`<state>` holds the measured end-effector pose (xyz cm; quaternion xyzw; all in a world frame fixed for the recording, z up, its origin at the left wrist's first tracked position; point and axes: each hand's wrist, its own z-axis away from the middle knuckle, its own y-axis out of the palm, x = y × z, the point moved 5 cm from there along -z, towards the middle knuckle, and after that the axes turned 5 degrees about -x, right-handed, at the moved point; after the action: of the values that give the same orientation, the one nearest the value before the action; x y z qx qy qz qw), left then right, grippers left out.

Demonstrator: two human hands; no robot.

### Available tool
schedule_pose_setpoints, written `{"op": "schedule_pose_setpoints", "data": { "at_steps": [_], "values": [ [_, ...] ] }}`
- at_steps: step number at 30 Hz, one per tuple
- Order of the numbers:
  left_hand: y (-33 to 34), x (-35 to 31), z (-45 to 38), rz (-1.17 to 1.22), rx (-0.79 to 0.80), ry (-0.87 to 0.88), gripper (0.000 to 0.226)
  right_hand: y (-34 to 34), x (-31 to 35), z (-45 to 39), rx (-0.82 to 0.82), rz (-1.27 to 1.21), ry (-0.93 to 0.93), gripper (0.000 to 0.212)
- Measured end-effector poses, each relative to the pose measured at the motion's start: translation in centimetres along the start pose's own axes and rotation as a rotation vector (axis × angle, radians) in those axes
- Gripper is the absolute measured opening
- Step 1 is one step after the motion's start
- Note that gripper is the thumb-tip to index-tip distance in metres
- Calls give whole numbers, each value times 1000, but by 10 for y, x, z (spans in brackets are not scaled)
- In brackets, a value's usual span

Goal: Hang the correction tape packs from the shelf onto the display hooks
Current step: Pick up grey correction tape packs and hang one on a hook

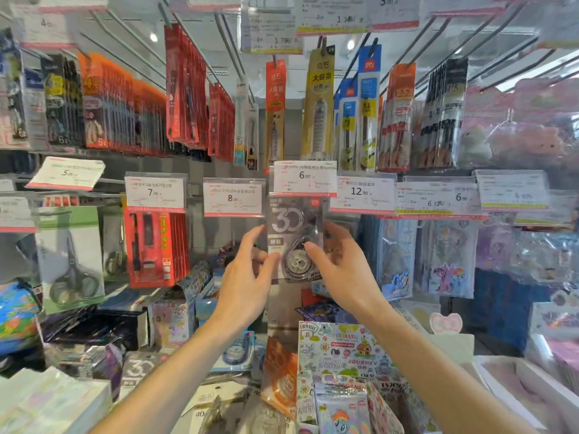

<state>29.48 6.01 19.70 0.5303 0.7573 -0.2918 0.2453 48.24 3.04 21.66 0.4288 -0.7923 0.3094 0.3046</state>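
Note:
A grey correction tape pack [293, 233] marked "30" hangs upright just under the 6.00 price tag [304, 177], which hides its hook. My left hand [247, 277] grips the pack's left edge with thumb and fingers. My right hand [338, 264] holds the right side, thumb on the clear blister over the tape wheel. More correction tape packs lie on the shelf below: a grey "30" pack [141, 372], a blue one [236, 352] and an orange one [280, 375].
Hooks to the left carry red packs [156, 249] under the 7.90 tag and scissors [70, 261]. The hook under the 8.00 tag [233, 197] shows no stock. Pony-print packs [445, 258] hang to the right. Pen packs fill the upper hooks. Boxes and notebooks crowd the shelf.

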Motion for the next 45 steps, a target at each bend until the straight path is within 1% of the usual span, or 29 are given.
{"op": "schedule_pose_setpoints", "data": {
  "at_steps": [2, 6, 10, 15, 19, 23, 28, 33, 35, 36, 39, 42, 45],
  "values": [
    [1, 4, -4, 9, -2, 8, 56, -1, -4, 4, -18, 37, -38, 69],
    [4, 13, -15, -42, 8, 29, 58, 8, -9, 1, 13, 111, -61, 75],
    [14, 21, -32, -128, 27, -16, 61, 17, -17, -17, 19, 113, -7, 75],
    [25, 32, -42, -199, 20, -11, 59, 25, -32, -29, 4, 88, 16, 68],
    [30, 37, -47, -162, 10, 19, 56, 32, -45, -35, 21, 64, 52, 72],
    [35, 47, -56, -119, -3, -42, 56, 37, -50, -44, -4, 67, 86, 71],
    [43, 55, -60, -78, 52, -122, 58, 39, -55, -50, -24, 73, 83, 71],
    [38, 54, -57, -22, 102, -120, 58, 34, -57, -51, 34, 35, 121, 72],
    [32, 50, -53, -54, 102, -120, 56, 29, -57, -46, 54, 0, 136, 66],
    [28, 48, -51, -70, 86, -115, 54, 25, -55, -43, 51, -21, 139, 60],
    [10, 40, -39, -83, 10, -105, 39, 8, -46, -28, -3, -43, 107, 41],
    [-11, 33, -20, -23, -34, -130, 23, -11, -38, -5, -56, -67, 99, 31],
    [-33, 25, 6, 41, -61, -145, 18, -27, -31, 21, -40, -177, 108, 20]
  ]
}}
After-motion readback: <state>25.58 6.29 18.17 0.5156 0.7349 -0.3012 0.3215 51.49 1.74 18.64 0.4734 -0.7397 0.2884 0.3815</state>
